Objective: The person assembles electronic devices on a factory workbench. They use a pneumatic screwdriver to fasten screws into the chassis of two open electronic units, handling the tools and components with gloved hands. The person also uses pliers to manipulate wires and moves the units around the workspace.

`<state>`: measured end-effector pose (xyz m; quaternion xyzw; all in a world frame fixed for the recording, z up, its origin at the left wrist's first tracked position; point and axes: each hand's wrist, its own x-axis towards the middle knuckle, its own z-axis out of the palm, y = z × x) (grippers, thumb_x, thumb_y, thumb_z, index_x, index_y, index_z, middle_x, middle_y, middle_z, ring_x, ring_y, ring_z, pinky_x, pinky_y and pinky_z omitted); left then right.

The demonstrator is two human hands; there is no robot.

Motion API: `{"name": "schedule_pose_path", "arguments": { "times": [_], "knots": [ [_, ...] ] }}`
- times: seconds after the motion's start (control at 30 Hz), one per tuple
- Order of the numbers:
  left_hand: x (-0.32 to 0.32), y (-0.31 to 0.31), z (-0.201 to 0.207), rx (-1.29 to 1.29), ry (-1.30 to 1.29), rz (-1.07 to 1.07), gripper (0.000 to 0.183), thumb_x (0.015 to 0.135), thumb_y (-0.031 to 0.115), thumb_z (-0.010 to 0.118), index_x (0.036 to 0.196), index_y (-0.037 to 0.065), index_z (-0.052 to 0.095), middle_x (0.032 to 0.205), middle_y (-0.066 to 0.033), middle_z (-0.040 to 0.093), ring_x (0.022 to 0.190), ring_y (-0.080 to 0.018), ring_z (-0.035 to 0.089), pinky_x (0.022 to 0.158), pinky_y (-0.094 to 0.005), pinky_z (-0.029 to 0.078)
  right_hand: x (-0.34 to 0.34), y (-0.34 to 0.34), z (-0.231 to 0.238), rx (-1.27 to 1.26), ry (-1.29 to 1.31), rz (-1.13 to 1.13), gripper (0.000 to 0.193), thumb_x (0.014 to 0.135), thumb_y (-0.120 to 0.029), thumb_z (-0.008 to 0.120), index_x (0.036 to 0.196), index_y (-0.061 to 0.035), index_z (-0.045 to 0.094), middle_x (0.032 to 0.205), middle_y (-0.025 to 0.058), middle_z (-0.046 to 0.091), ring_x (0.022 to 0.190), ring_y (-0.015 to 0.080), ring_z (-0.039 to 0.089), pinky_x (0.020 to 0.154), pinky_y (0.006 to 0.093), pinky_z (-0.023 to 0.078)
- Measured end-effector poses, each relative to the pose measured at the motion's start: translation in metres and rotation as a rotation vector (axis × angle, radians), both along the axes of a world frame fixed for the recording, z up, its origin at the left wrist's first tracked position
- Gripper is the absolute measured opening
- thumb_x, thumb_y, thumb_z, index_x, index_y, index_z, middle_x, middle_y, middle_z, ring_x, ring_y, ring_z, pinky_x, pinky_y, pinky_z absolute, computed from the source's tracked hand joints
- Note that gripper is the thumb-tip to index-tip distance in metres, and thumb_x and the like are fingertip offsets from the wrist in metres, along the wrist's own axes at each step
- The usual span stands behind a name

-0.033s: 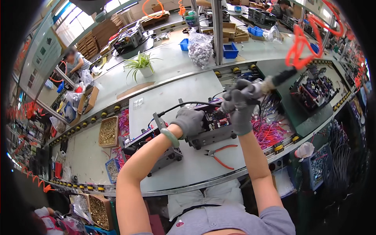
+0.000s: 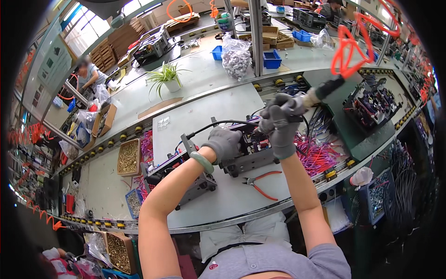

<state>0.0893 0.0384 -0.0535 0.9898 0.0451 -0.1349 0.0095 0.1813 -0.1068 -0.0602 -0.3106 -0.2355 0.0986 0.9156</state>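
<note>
My gloved right hand [image 2: 281,128] is closed round a pneumatic screwdriver [image 2: 293,108], which lies over the right side of an open metal chassis [image 2: 248,162]. Circuit boards [image 2: 253,143] show inside that chassis. The screwdriver's tip is hidden behind my fingers. My gloved left hand [image 2: 224,144] rests at the chassis's left end with its fingers curled inward; what they pinch is hidden. Under my left forearm sits a second chassis [image 2: 197,190], partly covered. Red-handled cutting pliers [image 2: 263,185] lie on the bench just in front, jaws apart.
An orange coiled air hose [image 2: 348,53] runs up from the screwdriver. Pink and purple wires [image 2: 318,156] are heaped at the right. Another chassis [image 2: 371,104] stands farther right on a green board. A box of brass-coloured parts [image 2: 128,157] sits left; a potted plant [image 2: 173,85] stands behind.
My right hand and the screwdriver have shifted slightly left, and the orange hose has swung with them. My left hand and both chassis stay in place.
</note>
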Motion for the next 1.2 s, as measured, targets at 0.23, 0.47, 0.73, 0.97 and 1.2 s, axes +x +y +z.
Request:
{"name": "schedule_pose_path", "arguments": {
  "times": [0.23, 0.47, 0.73, 0.97, 1.2],
  "knots": [
    [0.004, 0.003, -0.003, 0.000, 0.008, -0.010, 0.026, 0.086, 0.029, 0.055, 0.102, 0.011, 0.064, 0.091, -0.0150, 0.068, 0.091, -0.0335, 0.066, 0.079, -0.0462, 0.049, 0.004, 0.023, -0.012, -0.088, -0.018, -0.042, 0.029, 0.087, -0.003, 0.070, 0.112, -0.0034, 0.054, 0.081, 0.0039, 0.057, 0.060, 0.0081, 0.055, 0.043, 0.0202, 0.042],
    [0.002, 0.007, -0.008, -0.016, -0.045, -0.030, 0.026, 0.086, 0.029, 0.054, 0.104, 0.014, 0.065, 0.089, -0.0141, 0.068, 0.091, -0.0339, 0.066, 0.079, -0.0458, 0.049, 0.001, 0.031, -0.026, -0.065, -0.162, 0.020, 0.030, 0.086, 0.000, 0.070, 0.112, -0.0021, 0.056, 0.086, 0.0034, 0.060, 0.069, 0.0086, 0.059, 0.060, 0.0216, 0.050],
    [-0.018, 0.005, -0.023, -0.242, -0.442, 0.049, 0.019, 0.083, 0.019, 0.065, 0.101, 0.013, 0.067, 0.093, -0.0107, 0.069, 0.083, -0.0278, 0.067, 0.073, -0.0424, 0.051, 0.004, 0.059, -0.011, -0.455, -0.437, -0.142, 0.032, 0.075, -0.014, 0.076, 0.101, -0.0020, 0.062, 0.079, 0.0026, 0.065, 0.071, 0.0078, 0.060, 0.068, 0.0267, 0.051],
    [-0.032, 0.053, -0.021, -1.865, -0.964, 0.879, 0.027, 0.089, 0.005, 0.051, 0.114, -0.003, 0.058, 0.096, -0.0106, 0.062, 0.080, -0.0161, 0.059, 0.068, -0.0262, 0.051, 0.011, 0.075, -0.007, -0.453, -0.438, 0.046, 0.027, 0.078, -0.010, 0.075, 0.100, -0.0021, 0.062, 0.078, -0.0011, 0.061, 0.071, 0.0049, 0.057, 0.066, 0.0239, 0.050],
    [-0.134, -0.055, -0.002, -2.140, -0.514, 0.743, 0.029, 0.099, 0.025, 0.052, 0.122, 0.008, 0.050, 0.086, -0.0003, 0.057, 0.050, -0.0061, 0.041, 0.040, -0.0185, 0.031, -0.004, 0.056, 0.000, -0.334, -0.374, 0.077, 0.030, 0.081, -0.001, 0.074, 0.108, -0.0024, 0.059, 0.090, -0.0008, 0.061, 0.080, 0.0058, 0.057, 0.072, 0.0224, 0.049]
  ]
}}
